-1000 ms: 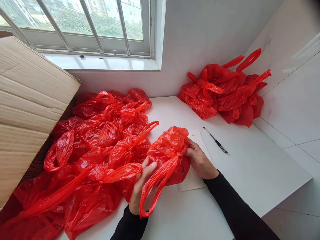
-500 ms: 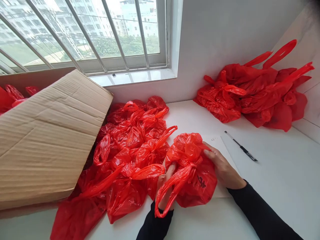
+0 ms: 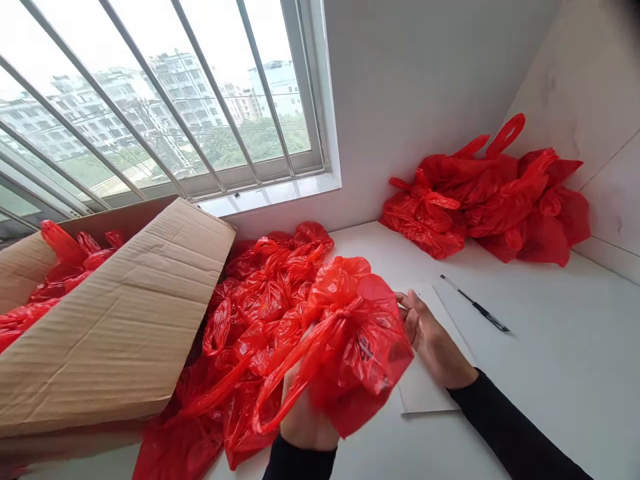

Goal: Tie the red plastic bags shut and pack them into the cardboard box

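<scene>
Cardboard is filling the left of the view, where a big open box (image 3: pixel 115 320) is leaning over the white table (image 3: pixel 550 373) with red bags showing inside it. Spilling from under its flap, a heap of knotted red bags (image 3: pixel 250 313) is lying on the table's left half. A second heap (image 3: pixel 480 200) is sitting well apart in the far right corner against the wall. Between the two, the person is holding one knotted bag (image 3: pixel 360 333) up off the table, close in front of them and just beside the nearer heap. The left hand (image 3: pixel 305 420) is carrying it from underneath, closed on the plastic (its fingers are hiding behind the bag), so it is the nearer hand. The bag's long axis is running on a slant, from the knot at the upper right down to the handle loops (image 3: pixel 283 393) dangling at the lower left over that wrist. The right hand (image 3: pixel 433 337) is hanging relaxed and unclenched just to the bag's right, fingertips at its edge; whether they are touching is not clear. Under that hand a sheet of paper (image 3: pixel 425 393) is lying flat, and a pen (image 3: pixel 475 308) is resting beyond it.
</scene>
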### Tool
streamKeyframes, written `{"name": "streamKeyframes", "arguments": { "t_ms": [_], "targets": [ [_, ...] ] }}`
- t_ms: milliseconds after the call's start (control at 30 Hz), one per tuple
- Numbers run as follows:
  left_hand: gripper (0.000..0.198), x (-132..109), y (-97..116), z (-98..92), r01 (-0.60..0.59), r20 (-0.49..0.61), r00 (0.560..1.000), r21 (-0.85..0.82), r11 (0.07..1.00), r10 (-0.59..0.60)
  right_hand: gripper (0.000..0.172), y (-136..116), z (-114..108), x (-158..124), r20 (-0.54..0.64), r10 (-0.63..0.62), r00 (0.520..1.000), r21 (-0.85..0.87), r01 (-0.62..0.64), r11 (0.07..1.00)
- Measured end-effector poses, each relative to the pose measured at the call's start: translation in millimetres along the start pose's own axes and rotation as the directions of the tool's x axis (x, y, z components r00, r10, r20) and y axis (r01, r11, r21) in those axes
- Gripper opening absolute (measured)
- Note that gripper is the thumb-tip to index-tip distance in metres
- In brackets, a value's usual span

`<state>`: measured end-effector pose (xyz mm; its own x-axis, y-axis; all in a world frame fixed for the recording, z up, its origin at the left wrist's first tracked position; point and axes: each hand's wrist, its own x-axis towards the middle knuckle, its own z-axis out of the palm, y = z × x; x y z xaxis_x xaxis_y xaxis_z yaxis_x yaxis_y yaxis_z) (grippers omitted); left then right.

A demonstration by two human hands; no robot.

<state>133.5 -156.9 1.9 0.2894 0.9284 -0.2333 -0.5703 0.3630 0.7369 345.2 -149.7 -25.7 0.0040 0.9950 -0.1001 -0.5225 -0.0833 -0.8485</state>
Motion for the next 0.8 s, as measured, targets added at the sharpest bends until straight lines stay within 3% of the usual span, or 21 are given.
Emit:
{"name": "streamKeyframes", "arguments": {
  "t_ms": [100, 200, 333, 433, 533, 633, 733, 800],
  "targets": [
    [0.04, 19.9, 36.8, 29.2, 0.009, 0.025, 1.0, -0.097, 0.995, -0.006, 0.054, -0.7, 1.0, 0.9, 0.004, -0.002, 1.0, -0.026, 0.002, 1.0],
    [0.04, 39.7, 66.9, 52.0, -0.018, -0.012, 1.0, -0.073, 0.997, 0.017, 0.056, -0.7, 1.7, 0.7, -0.01, 0.009, 1.0, -0.04, -0.01, 0.999],
    [0.04, 70.4, 97.6, 57.8, -0.015, -0.119, 0.993, -0.069, 0.997, 0.007, 0.055, -0.7, 3.4, -0.5, -0.019, 0.043, 0.999, -0.031, -0.043, 0.999],
    [0.038, 106.3, 125.0, 40.8, -0.121, -0.246, 0.965, -0.091, 0.989, 0.095, 0.053, 0.3, 5.2, -1.0, -0.018, 0.068, 0.997, -0.018, -0.069, 0.997],
    [0.033, 144.0, 157.6, 6.9, -0.213, -0.327, 0.929, -0.088, 0.973, 0.174, 0.056, 3.1, 5.1, 0.3, -0.022, 0.092, 0.996, -0.011, -0.092, 0.996],
    [0.034, 165.1, 178.9, -31.7, -0.354, -0.478, 0.834, -0.082, 0.932, 0.275, 0.056, 6.8, 2.6, 2.7, -0.019, 0.099, 0.995, 0.012, -0.098, 0.995],
    [0.03, 166.0, 173.7, -57.9, -0.432, -0.612, 0.726, -0.05, 0.901, 0.314, 0.053, 10.4, 0.8, 4.0, -0.008, 0.105, 0.994, 0.044, -0.105, 0.994],
    [0.026, 162.4, 159.0, -64.7, -0.442, -0.645, 0.687, -0.007, 0.897, 0.334, 0.052, 12.5, 1.0, 3.8, -0.002, 0.111, 0.994, 0.049, -0.111, 0.993]
  ]
}}
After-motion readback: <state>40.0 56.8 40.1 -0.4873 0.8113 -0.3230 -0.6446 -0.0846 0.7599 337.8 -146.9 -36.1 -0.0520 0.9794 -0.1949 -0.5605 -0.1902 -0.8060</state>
